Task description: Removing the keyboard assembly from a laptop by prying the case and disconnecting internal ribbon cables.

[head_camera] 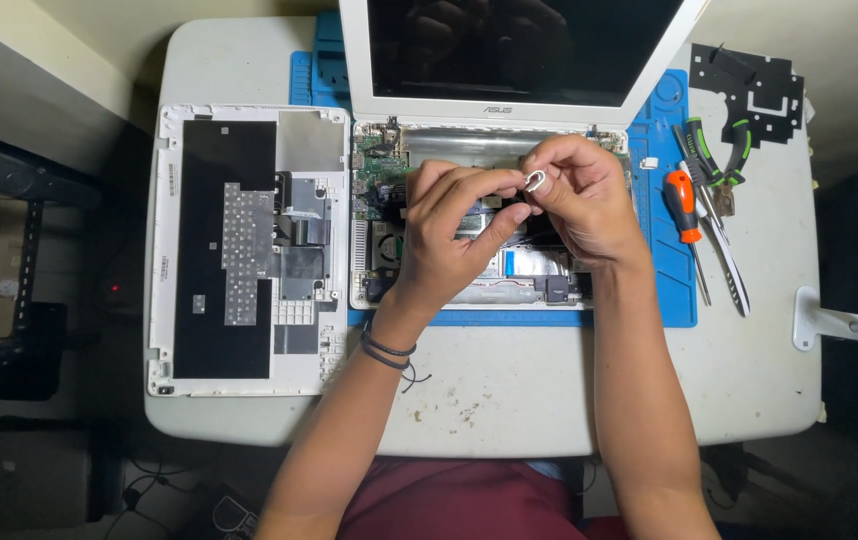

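Both hands meet over the opened base of a white laptop, whose green circuit board and fan are exposed. My right hand pinches a small white loop-shaped piece between thumb and forefinger. My left hand reaches in from the left, its fingertips touching the same small piece. The laptop's dark screen stands open at the back. What lies under the hands inside the base is hidden.
The removed keyboard cover lies upside down at the left. A blue work mat sits under the laptop. An orange-handled screwdriver, green-handled pliers and tweezers lie at the right. A black sheet is at the far right corner. The white table ends near my lap.
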